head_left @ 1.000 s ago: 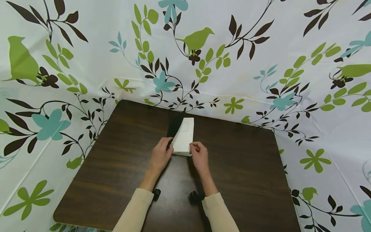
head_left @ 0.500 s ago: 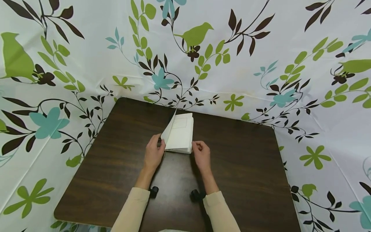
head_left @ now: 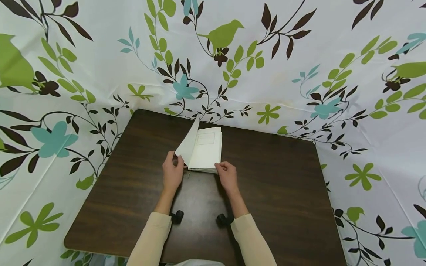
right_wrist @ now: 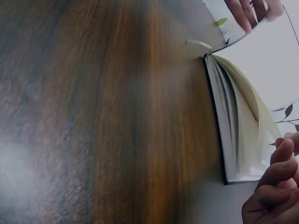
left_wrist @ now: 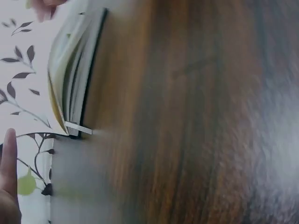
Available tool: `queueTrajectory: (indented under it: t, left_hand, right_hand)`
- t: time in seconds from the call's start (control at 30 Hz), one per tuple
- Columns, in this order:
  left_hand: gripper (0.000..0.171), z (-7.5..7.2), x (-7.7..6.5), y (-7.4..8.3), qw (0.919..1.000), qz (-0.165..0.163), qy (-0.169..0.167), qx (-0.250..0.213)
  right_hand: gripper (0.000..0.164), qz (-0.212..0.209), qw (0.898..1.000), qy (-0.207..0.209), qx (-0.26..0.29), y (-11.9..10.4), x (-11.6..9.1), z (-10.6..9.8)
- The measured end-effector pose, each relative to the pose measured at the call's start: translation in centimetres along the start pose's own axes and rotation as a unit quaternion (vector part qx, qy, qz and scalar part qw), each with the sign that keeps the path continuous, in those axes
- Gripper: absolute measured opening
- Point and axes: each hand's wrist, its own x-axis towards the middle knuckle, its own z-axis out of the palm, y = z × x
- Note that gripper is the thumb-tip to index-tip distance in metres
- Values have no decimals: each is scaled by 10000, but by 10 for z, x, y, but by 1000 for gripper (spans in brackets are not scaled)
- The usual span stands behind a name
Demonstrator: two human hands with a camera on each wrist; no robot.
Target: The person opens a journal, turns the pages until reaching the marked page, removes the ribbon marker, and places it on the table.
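Observation:
A notebook (head_left: 205, 149) with cream pages and a dark cover lies partly open near the back of the table, its front cover (head_left: 188, 142) tilted up to the left. My left hand (head_left: 172, 170) holds that cover by its lower outer corner, thumb on the inner side. At the lower right corner of the pages, my right hand (head_left: 227, 175) pinches the paper between thumb and curled fingers. In the right wrist view the right hand (right_wrist: 275, 182) sits at the lifted page edge. A thin ribbon bookmark (right_wrist: 199, 44) sticks out at the spine.
The dark wood-grain table (head_left: 273, 199) meets a white curtain (head_left: 283, 81) printed with leaves and birds along its back edge. Black wrist devices (head_left: 177, 217) hang at both sleeve cuffs. Something pale (head_left: 199, 262) shows at the bottom edge of the head view.
My left hand has moved left, swinging the front cover further open so more of the cream page shows. The right hand has stayed near the lower right page corner.

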Motion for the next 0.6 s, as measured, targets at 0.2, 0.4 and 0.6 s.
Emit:
queueTrajectory:
  t: [0.2,0.4,0.6]
  left_hand:
    - [27,-12,2,0,9901,-626,386,-1195]
    - [29,-29,2,11,9769,-1506,550,-1416]
    - [23,-43,1,-2,9492,-2537,714,-1720]
  right_hand:
    - [24,236,9997,15,-96,8,2,-1]
    - [24,429,9990,-79,-19,14,1,-2]
    - [24,591,9981,-137,121,18,2,-3]
